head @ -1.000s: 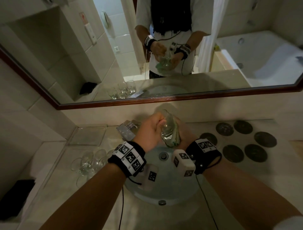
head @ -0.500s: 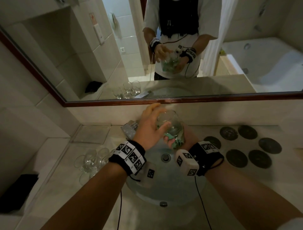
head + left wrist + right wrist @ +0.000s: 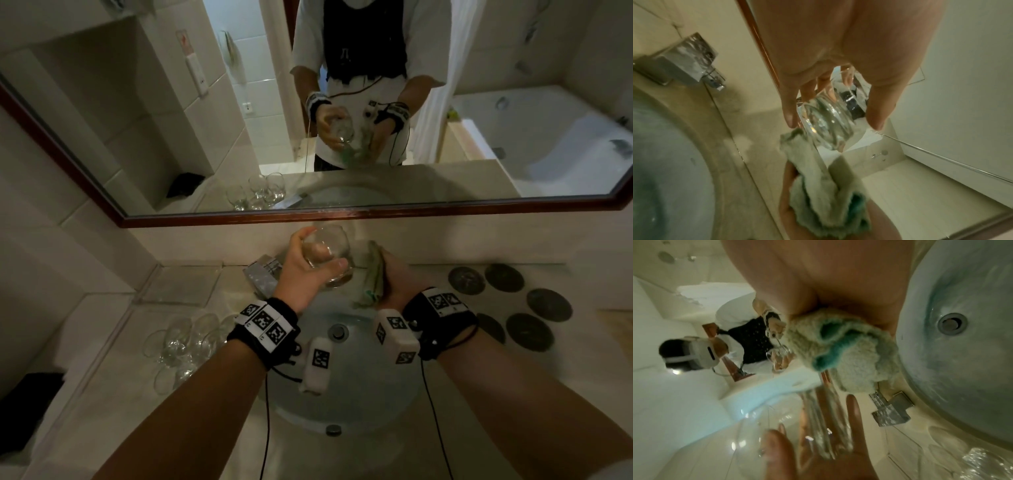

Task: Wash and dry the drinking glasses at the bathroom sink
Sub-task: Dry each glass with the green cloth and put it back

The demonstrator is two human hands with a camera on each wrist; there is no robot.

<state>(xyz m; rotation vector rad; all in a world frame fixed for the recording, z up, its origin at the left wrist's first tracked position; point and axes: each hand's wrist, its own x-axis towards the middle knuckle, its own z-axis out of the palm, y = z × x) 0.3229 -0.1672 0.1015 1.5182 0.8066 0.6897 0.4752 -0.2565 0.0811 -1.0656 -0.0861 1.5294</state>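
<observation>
My left hand [image 3: 310, 265] grips a clear round drinking glass [image 3: 327, 245] above the back of the sink [image 3: 387, 407], fingers curled round its bowl. The left wrist view shows that glass [image 3: 828, 123] between thumb and fingers. My right hand [image 3: 394, 279] holds a bunched pale green cloth [image 3: 373, 274] just right of the glass, apart from it. The cloth [image 3: 849, 353] fills the palm in the right wrist view, with teal patches. Several more glasses [image 3: 185, 342] stand on the counter to the left.
A chrome tap [image 3: 263, 274] sits behind the sink at the left. Dark round coasters [image 3: 507, 301] lie on the counter to the right. A glass tray [image 3: 181, 286] is at the back left, a mirror [image 3: 342, 137] above, a dark cloth [image 3: 30, 407] at far left.
The glass has come away from the cloth: my left hand now holds it alone, a little to the left and higher. My right hand has drawn the cloth off to the right.
</observation>
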